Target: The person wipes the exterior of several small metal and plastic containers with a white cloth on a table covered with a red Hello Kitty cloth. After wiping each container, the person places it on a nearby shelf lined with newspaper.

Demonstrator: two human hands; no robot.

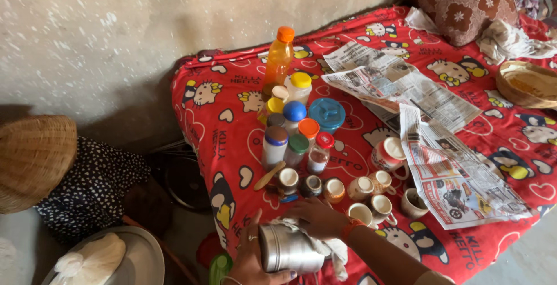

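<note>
hands [284, 244] gripping steel tin [288, 249], cups [371, 195] close beside

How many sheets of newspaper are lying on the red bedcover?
3: one newspaper near the wall, one beside it in the middle, one next to the cups. More may lie underneath.
</note>
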